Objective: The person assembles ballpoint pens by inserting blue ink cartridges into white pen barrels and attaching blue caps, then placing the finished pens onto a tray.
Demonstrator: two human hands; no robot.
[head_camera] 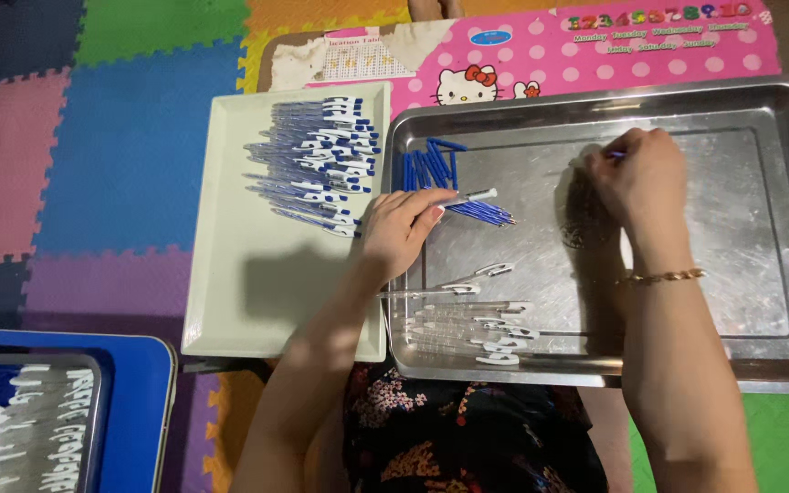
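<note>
The left hand [401, 233] is closed lightly on a thin pen part with a pale barrel [470, 196], thumb and fingers pinching it so that its tip points away over a small bundle of blue refill tubes [454, 187] lying just beyond the fingertips in the large shiny steel tray [783, 210]. The right hand [643, 178] is curled, fingers narrowed on something small and blue at its far side; what that item is cannot be made out. Near the left wrist, a row of clear pen barrels with white clips [477, 329] lies in the same tray, apparently kept apart from the refills for easy picking. To the left of the left hand, a pale square plastic tray [230, 274] carries a stack of finished blue-and-white pens [321, 164], laid parallel. A second steel tray [38, 429] at the lower left is cut off by the frame edge. Foam floor mats [120, 155] lie beneath.
</note>
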